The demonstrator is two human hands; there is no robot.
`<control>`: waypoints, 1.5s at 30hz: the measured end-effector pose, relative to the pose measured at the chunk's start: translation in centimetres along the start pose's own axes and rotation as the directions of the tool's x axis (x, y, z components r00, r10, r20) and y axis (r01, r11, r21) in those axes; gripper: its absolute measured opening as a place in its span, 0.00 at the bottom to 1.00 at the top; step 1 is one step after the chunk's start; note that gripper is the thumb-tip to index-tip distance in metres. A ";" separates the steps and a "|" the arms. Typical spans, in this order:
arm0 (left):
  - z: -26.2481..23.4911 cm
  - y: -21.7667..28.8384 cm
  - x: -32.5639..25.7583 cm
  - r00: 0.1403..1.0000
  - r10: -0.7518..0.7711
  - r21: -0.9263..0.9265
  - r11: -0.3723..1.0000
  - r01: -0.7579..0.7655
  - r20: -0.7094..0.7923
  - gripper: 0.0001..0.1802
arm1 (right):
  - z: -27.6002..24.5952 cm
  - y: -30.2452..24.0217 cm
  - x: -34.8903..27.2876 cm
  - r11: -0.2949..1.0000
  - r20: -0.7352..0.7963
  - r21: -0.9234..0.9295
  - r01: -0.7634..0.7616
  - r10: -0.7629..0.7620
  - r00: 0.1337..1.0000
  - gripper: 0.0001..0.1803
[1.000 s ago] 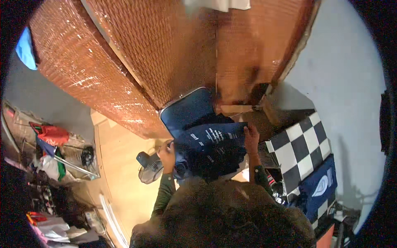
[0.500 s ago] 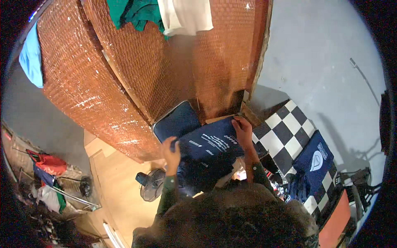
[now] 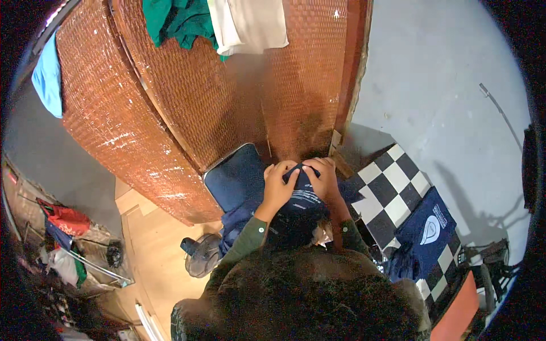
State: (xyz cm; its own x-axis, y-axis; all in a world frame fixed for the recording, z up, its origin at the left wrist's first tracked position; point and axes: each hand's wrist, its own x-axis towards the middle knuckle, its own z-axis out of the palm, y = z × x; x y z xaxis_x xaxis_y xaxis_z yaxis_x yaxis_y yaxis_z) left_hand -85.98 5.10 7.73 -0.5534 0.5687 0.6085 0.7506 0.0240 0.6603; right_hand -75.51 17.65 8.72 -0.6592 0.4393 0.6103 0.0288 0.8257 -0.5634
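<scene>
A navy T-shirt (image 3: 307, 199) with white print hangs in front of me, bunched at its far edge. My left hand (image 3: 279, 184) pinches that edge, thumb and fingers closed on the fabric. Close beside it, my right hand (image 3: 322, 181) grips the same edge, also closed. The thumbs nearly meet, and a small fold of cloth stands up between them. Part of the shirt drapes left over a dark blue padded panel (image 3: 242, 176) with a pale rim. My head hides the shirt's near end.
A black-and-white checked surface (image 3: 392, 182) at right bears another printed navy garment (image 3: 429, 224). A small fan (image 3: 202, 254) stands on the floor at left. Woven brown panels (image 3: 216, 102) rise ahead, with green cloth (image 3: 185, 23) and white cloth (image 3: 250, 28) hanging over them.
My hands have come together from opposite ends of the shirt's far edge; the left moved right, the right moved left. The spread shirt is now gathered between them.
</scene>
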 end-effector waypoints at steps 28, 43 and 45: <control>-2.3 -8.4 -0.9 0.985 -0.071 0.285 0.952 0.115 -0.159 0.09 | -7.6 11.8 3.0 0.729 -0.398 0.681 -0.069 0.448 0.801 0.08; -5.1 -10.5 1.2 0.874 -0.114 -0.035 0.993 0.111 -0.473 0.06 | -5.9 21.2 0.1 0.759 -0.412 0.618 -0.206 0.536 0.737 0.08; -5.3 -10.5 0.9 0.854 -0.118 0.049 0.985 0.165 -0.506 0.06 | -5.9 21.3 -0.2 0.771 -0.399 0.582 -0.256 0.546 0.737 0.09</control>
State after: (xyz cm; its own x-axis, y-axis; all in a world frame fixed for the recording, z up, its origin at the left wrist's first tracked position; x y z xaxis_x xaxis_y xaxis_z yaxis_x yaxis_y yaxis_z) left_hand -96.31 0.98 3.69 -0.7442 0.0671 0.6646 0.6656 0.1581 0.7294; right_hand -70.34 37.23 -0.13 -0.1700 0.9156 0.3643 -0.2464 0.3184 -0.9154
